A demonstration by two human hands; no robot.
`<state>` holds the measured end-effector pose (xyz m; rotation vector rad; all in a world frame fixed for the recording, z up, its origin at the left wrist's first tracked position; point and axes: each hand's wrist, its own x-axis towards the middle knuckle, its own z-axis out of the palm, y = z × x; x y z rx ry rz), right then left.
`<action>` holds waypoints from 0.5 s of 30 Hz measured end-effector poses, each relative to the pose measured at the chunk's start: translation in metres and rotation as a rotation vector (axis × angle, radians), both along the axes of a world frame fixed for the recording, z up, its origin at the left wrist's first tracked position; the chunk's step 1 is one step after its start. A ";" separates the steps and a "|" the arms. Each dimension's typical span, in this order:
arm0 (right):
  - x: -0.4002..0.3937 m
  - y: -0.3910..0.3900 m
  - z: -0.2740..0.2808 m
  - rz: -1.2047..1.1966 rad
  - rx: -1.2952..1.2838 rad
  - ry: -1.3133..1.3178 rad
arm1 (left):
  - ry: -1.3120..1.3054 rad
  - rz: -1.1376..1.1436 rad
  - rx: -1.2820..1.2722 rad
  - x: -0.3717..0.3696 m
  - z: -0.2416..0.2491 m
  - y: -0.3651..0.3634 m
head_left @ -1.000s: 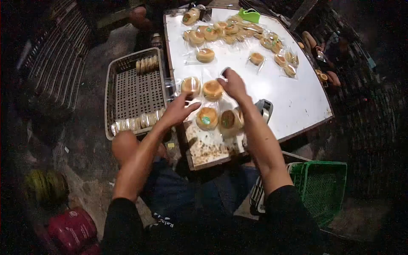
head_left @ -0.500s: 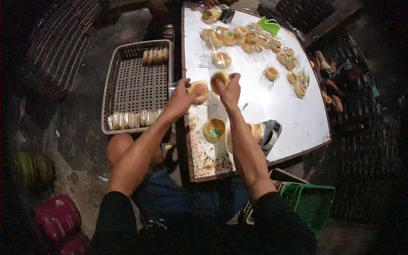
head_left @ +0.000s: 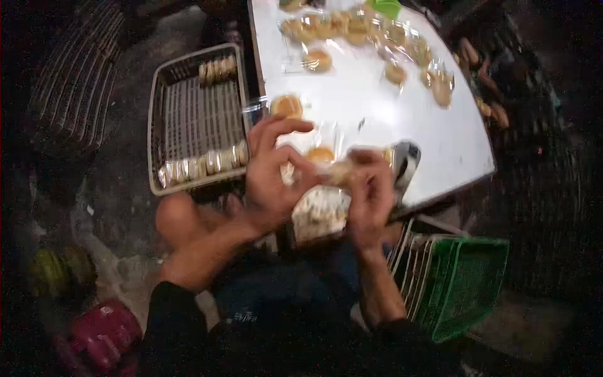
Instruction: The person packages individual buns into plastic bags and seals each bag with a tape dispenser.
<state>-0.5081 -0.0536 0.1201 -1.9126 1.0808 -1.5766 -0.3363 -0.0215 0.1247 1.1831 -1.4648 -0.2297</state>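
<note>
Above the table's near end, my left hand (head_left: 276,173) pinches thumb and forefinger on what looks like the clear plastic wrapper of a bun, its other fingers raised. Curled around that wrapped bun (head_left: 339,174) is my right hand (head_left: 370,195). Motion blur hides the exact grip. Just beyond my hands lies a round golden bun (head_left: 320,154), partly covered by them. Another bun (head_left: 286,105) sits near the table's left edge, past my left fingertips. A grey tape dispenser (head_left: 407,164) stands right of my right hand.
Several wrapped buns (head_left: 358,28) spread across the far side of the white table (head_left: 433,151). A plastic crate (head_left: 195,119) with rows of wrapped buns stands at left. A green basket (head_left: 471,283) is at lower right. Another person's hand (head_left: 499,116) shows at the right.
My hands have come together and nearer to me, away from the two buns at the left edge. A wrapped bun is now between them. The view has shifted.
</note>
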 end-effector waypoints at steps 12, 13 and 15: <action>-0.004 0.029 -0.007 0.356 0.667 -0.739 | 0.343 0.142 0.237 -0.028 -0.048 -0.012; -0.005 0.027 -0.005 0.384 0.665 -0.786 | 0.270 0.196 -0.105 -0.033 -0.049 -0.012; -0.013 0.018 -0.010 0.431 0.541 -0.732 | 0.005 0.069 -0.181 -0.049 -0.038 0.010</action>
